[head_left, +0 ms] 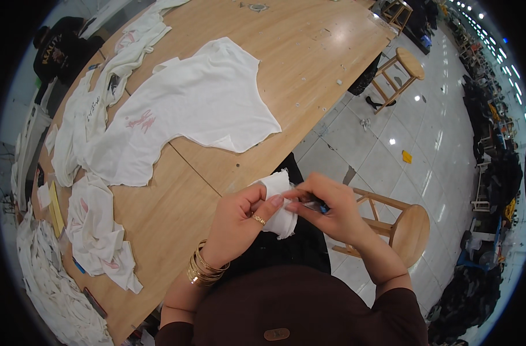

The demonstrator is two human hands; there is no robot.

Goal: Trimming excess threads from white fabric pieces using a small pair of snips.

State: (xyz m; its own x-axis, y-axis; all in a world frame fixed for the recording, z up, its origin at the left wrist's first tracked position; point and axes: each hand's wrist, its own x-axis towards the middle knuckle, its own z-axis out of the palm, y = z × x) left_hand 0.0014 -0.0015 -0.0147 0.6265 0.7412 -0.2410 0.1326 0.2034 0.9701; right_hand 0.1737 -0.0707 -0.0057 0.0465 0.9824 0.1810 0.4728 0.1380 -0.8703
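A small folded piece of white knit fabric (275,185) with frayed edges is held up in front of my body, just off the table's edge. My left hand (240,214), with a ring and gold bangles, pinches it between thumb and fingers. From the other side my right hand (331,206) closes its thumb and forefinger at the same fabric, the fingertips of both hands nearly meeting. A small dark and blue object (323,209) shows inside my right palm; the fingers hide most of it, so its kind is unclear.
On the wooden table (309,63) lies a spread white shirt (199,95) with pink print. A crumpled white garment (96,222) and a heap of white fabric (49,277) lie left. Wooden stools (410,233) stand right on the tiled floor. Another person (61,52) is at far left.
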